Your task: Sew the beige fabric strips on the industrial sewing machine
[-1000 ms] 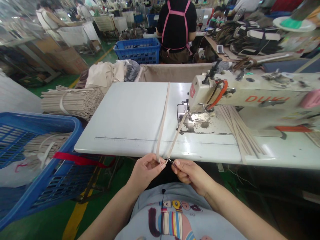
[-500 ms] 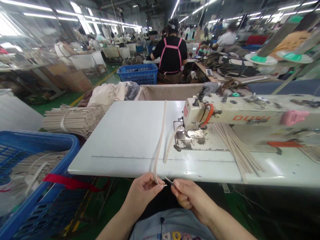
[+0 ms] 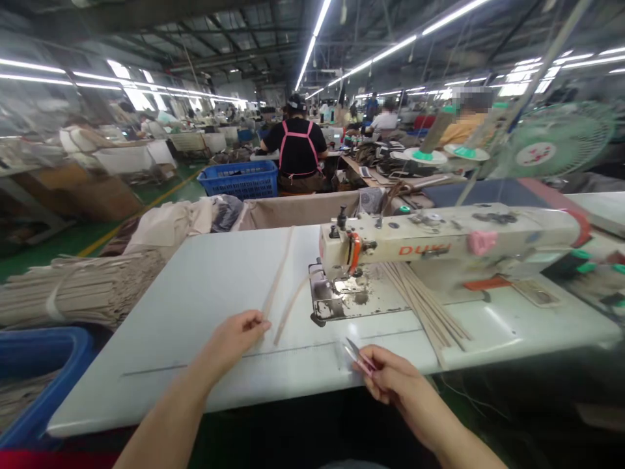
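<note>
My left hand (image 3: 247, 331) pinches the near end of a narrow beige fabric strip (image 3: 279, 277), which runs away from me over the white table (image 3: 205, 280). My right hand (image 3: 390, 374), above the table's front edge, is closed on small thread snips (image 3: 360, 357) with pink handles; their blades point up and left. A second beige strip (image 3: 291, 306) lies between my left hand and the sewing machine (image 3: 439, 244), its far end reaching the needle area. Several more strips (image 3: 424, 303) lie fanned out under the machine's arm.
A blue basket (image 3: 73, 384) stands at the left, below a tied bundle of strips (image 3: 83, 286). Beige cloth (image 3: 168, 225) is heaped behind the table. A person in a pink-strapped apron (image 3: 297, 146) sits ahead beside another blue basket (image 3: 239, 179). At the right is a fan (image 3: 551, 146).
My left hand has moved forward onto the table with the strip's end. My right hand has swung right with the snips, away from the strip. The view has turned right and up.
</note>
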`<move>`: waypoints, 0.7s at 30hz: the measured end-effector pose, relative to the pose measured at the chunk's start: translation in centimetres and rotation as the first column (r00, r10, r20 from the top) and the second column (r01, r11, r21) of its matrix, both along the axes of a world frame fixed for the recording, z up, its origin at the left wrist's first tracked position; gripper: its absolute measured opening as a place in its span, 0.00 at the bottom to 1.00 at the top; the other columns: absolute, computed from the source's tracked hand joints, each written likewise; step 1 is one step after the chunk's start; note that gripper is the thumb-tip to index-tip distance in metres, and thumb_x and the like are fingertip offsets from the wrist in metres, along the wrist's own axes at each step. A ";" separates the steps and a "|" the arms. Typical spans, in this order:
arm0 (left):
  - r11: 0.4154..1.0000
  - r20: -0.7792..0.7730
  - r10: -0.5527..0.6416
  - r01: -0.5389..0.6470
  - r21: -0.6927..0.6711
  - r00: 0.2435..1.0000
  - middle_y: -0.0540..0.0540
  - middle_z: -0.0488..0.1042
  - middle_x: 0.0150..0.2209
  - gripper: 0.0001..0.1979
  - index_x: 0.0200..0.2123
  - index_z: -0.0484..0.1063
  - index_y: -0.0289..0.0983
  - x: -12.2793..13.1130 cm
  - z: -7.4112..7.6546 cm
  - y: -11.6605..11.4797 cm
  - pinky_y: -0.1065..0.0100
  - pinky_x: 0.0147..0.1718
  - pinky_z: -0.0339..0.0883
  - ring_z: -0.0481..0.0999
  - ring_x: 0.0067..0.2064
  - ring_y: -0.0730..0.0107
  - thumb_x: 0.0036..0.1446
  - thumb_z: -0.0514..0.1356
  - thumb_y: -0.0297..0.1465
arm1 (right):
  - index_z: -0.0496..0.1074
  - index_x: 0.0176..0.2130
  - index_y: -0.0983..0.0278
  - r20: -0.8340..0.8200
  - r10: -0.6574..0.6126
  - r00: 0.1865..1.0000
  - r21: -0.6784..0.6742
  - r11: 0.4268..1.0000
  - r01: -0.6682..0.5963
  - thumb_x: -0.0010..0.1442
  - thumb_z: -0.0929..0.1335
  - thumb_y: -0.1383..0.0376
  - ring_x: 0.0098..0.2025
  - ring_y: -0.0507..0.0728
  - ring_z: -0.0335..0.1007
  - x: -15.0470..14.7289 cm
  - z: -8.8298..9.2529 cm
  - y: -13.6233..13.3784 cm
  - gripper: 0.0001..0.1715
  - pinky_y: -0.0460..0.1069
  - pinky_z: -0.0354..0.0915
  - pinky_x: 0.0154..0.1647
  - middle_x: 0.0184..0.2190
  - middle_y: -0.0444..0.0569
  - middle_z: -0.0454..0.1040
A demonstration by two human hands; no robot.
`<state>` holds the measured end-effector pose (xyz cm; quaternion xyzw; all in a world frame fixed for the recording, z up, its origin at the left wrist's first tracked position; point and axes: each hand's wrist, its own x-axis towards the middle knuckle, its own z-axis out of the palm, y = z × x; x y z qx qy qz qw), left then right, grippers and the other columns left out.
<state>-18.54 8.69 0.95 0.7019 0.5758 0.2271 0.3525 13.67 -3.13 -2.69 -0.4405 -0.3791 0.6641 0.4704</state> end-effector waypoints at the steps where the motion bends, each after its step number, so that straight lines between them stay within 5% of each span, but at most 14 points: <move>1: 0.998 0.029 0.054 -0.055 0.030 0.998 0.53 0.70 0.23 0.19 0.32 0.73 0.38 0.0 -0.2 1.3 0.69 0.27 0.61 0.69 0.26 0.69 0.55 0.63 0.49 | 0.74 0.39 0.65 0.040 -0.065 0.997 0.032 0.997 0.063 0.53 0.72 0.60 0.27 0.50 0.63 0.8 0.6 0.1 0.14 0.45 0.57 0.28 0.27 0.45 0.70; 3: 0.962 0.196 0.207 -0.236 0.136 0.958 0.48 0.75 0.33 0.21 0.43 0.72 0.37 0.4 -1.1 3.4 0.65 0.34 0.70 0.76 0.32 0.65 0.53 0.64 0.47 | 0.73 0.44 0.63 0.114 -0.200 0.973 0.086 0.978 0.191 0.55 0.75 0.53 0.34 0.55 0.72 2.7 1.8 0.4 0.22 0.47 0.66 0.31 0.34 0.47 0.75; 5: 0.859 0.382 0.334 -0.445 0.255 0.862 0.39 0.75 0.48 0.28 0.53 0.67 0.37 1.3 -2.5 4.4 0.58 0.47 0.74 0.79 0.46 0.59 0.52 0.65 0.43 | 0.70 0.49 0.60 0.166 -0.340 0.926 0.140 0.937 0.319 0.54 0.76 0.46 0.35 0.57 0.77 4.7 2.8 1.3 0.31 0.47 0.69 0.28 0.39 0.48 0.76; 7: 0.769 0.410 0.380 -0.529 0.358 0.829 0.34 0.71 0.55 0.29 0.55 0.65 0.36 2.4 -3.9 4.5 0.52 0.56 0.71 0.77 0.55 0.53 0.51 0.64 0.42 | 0.67 0.52 0.59 0.179 -0.463 0.868 0.211 0.880 0.426 0.53 0.76 0.42 0.31 0.56 0.78 6.8 3.5 2.6 0.36 0.46 0.68 0.24 0.40 0.48 0.77; 10: 0.823 0.212 0.318 -0.381 0.422 0.924 0.34 0.73 0.55 0.24 0.49 0.71 0.37 4.2 -4.9 3.9 0.46 0.60 0.68 0.75 0.58 0.46 0.55 0.61 0.47 | 0.68 0.49 0.59 0.120 -0.588 0.800 0.319 0.786 0.529 0.49 0.77 0.42 0.29 0.54 0.78 9.4 4.0 5.1 0.38 0.47 0.71 0.27 0.38 0.46 0.78; 14: 0.957 0.178 0.183 -0.217 0.195 0.967 0.40 0.80 0.51 0.28 0.57 0.69 0.39 6.1 -4.1 3.4 0.48 0.61 0.65 0.77 0.57 0.50 0.61 0.54 0.50 | 0.71 0.45 0.62 0.110 -0.616 0.780 0.317 0.765 0.560 0.48 0.77 0.43 0.32 0.56 0.79 10.8 3.3 6.9 0.34 0.49 0.73 0.30 0.41 0.51 0.79; 18: 0.992 0.233 0.127 -0.124 -0.029 0.964 0.42 0.83 0.40 0.29 0.55 0.74 0.38 6.9 -2.7 3.7 0.53 0.53 0.69 0.81 0.48 0.52 0.61 0.53 0.51 | 0.72 0.44 0.62 0.447 -0.634 0.632 0.406 0.773 0.488 0.60 0.65 0.45 0.32 0.58 0.76 10.5 0.9 6.0 0.25 0.50 0.69 0.28 0.38 0.51 0.79; 21: 0.996 0.263 0.015 0.008 -0.086 0.965 0.43 0.83 0.38 0.23 0.48 0.79 0.37 7.5 -2.2 4.6 0.57 0.49 0.71 0.81 0.45 0.53 0.58 0.55 0.43 | 0.75 0.37 0.62 0.635 -0.606 0.479 0.471 0.795 0.383 0.58 0.66 0.55 0.35 0.60 0.73 10.0 -0.6 5.1 0.14 0.54 0.68 0.39 0.33 0.49 0.77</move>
